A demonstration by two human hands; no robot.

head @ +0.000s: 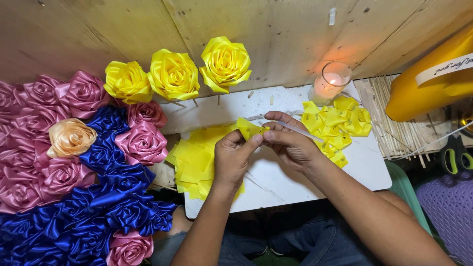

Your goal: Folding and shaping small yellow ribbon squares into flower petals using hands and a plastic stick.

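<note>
My left hand and my right hand meet over a white foam board, both pinching a folded yellow ribbon petal. A thin white stick runs under my right fingers. Flat yellow ribbon squares lie in a pile under and left of my left hand. Folded yellow petals are heaped to the right of my right hand.
Three finished yellow ribbon roses stand at the back. Pink, blue and one peach ribbon roses fill the left. A lit candle in a glass, a bundle of sticks, a yellow ribbon roll and green-handled scissors are at the right.
</note>
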